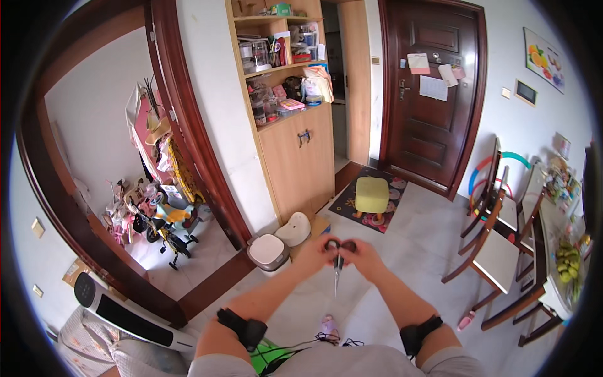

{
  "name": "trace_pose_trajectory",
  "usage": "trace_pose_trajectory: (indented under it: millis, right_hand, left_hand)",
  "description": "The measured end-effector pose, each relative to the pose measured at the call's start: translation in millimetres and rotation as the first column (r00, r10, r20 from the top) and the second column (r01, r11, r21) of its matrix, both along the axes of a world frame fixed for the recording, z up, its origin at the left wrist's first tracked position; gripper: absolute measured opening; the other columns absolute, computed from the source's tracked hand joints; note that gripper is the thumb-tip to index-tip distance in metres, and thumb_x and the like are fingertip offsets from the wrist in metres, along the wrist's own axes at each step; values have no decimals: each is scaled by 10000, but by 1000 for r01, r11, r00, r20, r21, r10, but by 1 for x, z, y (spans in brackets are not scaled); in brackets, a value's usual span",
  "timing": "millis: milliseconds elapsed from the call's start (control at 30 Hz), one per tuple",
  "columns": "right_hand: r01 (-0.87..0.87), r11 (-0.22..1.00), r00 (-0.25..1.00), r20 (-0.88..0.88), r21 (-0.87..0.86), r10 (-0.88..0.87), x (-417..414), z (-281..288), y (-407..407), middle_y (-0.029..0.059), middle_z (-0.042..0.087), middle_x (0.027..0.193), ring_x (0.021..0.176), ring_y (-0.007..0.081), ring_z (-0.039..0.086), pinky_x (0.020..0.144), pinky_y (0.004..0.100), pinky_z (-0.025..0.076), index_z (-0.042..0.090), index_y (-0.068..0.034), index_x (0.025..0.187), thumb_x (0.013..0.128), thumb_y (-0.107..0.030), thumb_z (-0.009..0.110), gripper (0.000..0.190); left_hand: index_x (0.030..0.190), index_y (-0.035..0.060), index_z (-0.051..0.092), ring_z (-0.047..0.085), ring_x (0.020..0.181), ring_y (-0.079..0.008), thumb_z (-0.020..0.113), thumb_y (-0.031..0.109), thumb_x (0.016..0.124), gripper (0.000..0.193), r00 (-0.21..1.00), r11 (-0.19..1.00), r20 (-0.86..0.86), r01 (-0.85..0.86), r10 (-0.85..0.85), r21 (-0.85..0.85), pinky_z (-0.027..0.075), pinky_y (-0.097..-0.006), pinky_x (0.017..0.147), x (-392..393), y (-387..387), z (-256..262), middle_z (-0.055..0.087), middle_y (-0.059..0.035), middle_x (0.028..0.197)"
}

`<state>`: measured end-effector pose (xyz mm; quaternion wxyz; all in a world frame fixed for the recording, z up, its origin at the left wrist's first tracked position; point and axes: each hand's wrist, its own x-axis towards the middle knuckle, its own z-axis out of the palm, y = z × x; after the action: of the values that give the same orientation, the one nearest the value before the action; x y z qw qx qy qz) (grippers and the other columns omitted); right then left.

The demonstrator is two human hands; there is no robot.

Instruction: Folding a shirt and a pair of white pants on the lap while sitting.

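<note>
A pair of scissors (337,275) is held out in front of my body, with its blades pointing back towards me and dark handle loops at the far end. My left hand (321,250) grips one handle loop. On the other loop, my right hand (362,255) has its fingers closed. The blades look together or nearly so, but blur hides their exact state. Both hands are in mid-air above the pale tiled floor (301,306), touching nothing else that I can see.
Ahead stands a wooden cabinet (297,165), with a white-lidded bin (268,252) at its foot. A green-topped stool (372,194) rests on a dark mat (341,207). Chairs (494,259) and a cluttered table (558,301) line the right. A tower fan (136,320) leans into view at left.
</note>
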<state>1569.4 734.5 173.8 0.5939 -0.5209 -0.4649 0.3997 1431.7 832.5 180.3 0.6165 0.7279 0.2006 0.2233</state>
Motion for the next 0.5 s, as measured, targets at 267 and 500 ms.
trace_pose_trajectory:
  millis: [267,500]
  right_hand:
    - [-50,960,979,206,276,-8,134,167,220,15,570,798,675,79,552,591,218,480,547,1,970,822,-117,575,192]
    - [-189,898,933,358,397,38,251,241,354,25,541,793,662,81,540,607,218,479,520,0,981,823,-79,564,182]
  left_hand:
    - [959,15,534,538,623,-79,521,80,847,131,994,725,-13,-69,107,685,441,-240,550,125,217,186,566,-27,694]
    - [877,16,557,576,618,-238,615,157,780,181,978,289,62,-118,198,950,435,-322,557,217,325,277,568,-138,700]
